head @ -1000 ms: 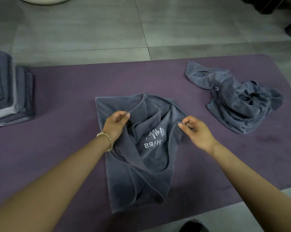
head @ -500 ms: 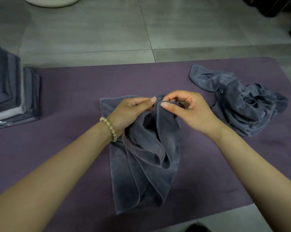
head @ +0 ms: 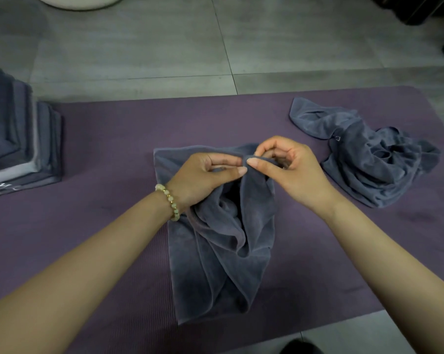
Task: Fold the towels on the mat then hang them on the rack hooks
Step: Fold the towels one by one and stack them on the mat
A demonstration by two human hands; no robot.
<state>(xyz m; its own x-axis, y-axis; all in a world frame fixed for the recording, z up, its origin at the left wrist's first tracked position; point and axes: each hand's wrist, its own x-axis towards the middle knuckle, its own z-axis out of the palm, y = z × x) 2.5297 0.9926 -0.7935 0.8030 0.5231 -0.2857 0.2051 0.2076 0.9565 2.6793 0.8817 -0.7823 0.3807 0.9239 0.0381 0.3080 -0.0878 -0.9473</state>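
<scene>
- I have both hands at the far end of the grey towel (head: 215, 256), where they meet over one gathered bit of its edge.
- My left hand (head: 205, 177) pinches that cloth between thumb and forefinger. Its fingers (head: 224, 159) point to the right, straight at the other hand.
- My right hand (head: 292, 172) pinches the same bunched edge just beside it. The thumb is on the side near me, and the other fingers are loosely curled above, holding nothing that I can see.
- From the fingers the towel runs straight back toward me, its long axis roughly in line with my forearms. It lies in loose lengthwise folds on the purple mat (head: 101, 226), and only the pinched end looks raised.
- The two pinches are almost touching, so neither hand is the nearer one. I judge the next move must draw them apart sideways, across that long axis, to open the edge out.
- The crumpled towel (head: 384, 169) lies to the right of my right-hand fingers, apart from them, so that hand is the nearer one. It shows a small loop tag (head: 338, 137).
- A stack of folded towels (head: 19, 139) sits well off to the left of my left-hand fingers.
- I can read no print on the held towel. Some pale marks on the low edge of the stack are too blurred to read.
- No rack or hooks are in view.
</scene>
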